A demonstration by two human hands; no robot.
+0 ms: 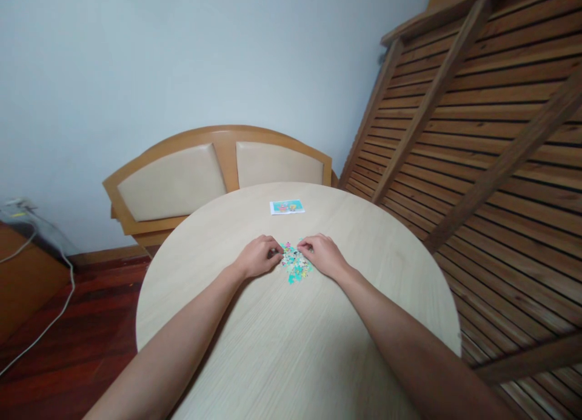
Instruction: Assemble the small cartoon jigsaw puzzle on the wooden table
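Observation:
A small heap of colourful puzzle pieces [296, 266], mostly teal, lies near the middle of a round pale wooden table [282, 347]. My left hand [257, 256] rests at the heap's left edge with its fingers curled in, fingertips touching the pieces. My right hand [322, 253] sits at the heap's right edge, fingers also curled and pinched at the top of the pile. What either hand holds is too small to make out. A small printed picture card [287, 206] lies flat farther back on the table.
Behind the table stands a wooden bench with two cream padded backs [218, 171] against a pale wall. A slatted wooden frame [482, 141] leans at the right. Cables [54, 305] trail over the dark red floor at the left.

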